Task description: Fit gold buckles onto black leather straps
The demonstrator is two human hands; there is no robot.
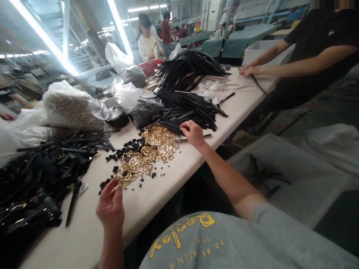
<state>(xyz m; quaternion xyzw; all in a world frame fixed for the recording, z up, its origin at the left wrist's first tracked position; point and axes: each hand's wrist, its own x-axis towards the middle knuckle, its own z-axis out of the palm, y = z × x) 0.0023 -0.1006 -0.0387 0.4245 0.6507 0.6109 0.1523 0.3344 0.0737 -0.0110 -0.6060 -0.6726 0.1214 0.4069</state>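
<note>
My left hand (110, 207) is at the near end of a pile of gold buckles (146, 158). Its thumb and index finger come together there, and whatever is between them is too small to make out. Farther along the table, my right hand (193, 133) is closed in a pinch at the edge of a heap of black straps (190, 110). What its fingertips hold cannot be told apart from the dark straps behind. Small black loops (129, 146) lie against the buckles, with tiny black bits scattered on the near side.
Finished-looking black straps with buckles (42, 175) cover the table's left. Behind stand plastic bags (68, 106) and a black round tin (117, 116). A co-worker (316, 56) handles a strap at the far right. A pale bin (297, 175) sits below the table edge.
</note>
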